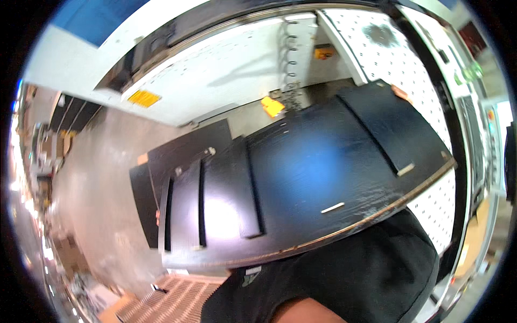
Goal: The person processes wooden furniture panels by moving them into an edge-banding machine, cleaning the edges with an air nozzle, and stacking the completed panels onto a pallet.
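Note:
A large black board with a glossy top and a bare wood-coloured near edge stretches across the middle, held up against my black shirt. Several dark straight lines cross its face, some with pale ends; I cannot tell whether they are grooves or edges of pieces. My right hand is closed over its far right edge, with only part of the fingers showing. At the left end, a sliver of my left hand shows against the board's edge; the rest is hidden. A short pale strip shows on the board's face.
White perforated machine table runs along the right. A white machine side with a coiled cable stands beyond. More black panels lie below left, over concrete floor. A yellow object lies near the machine.

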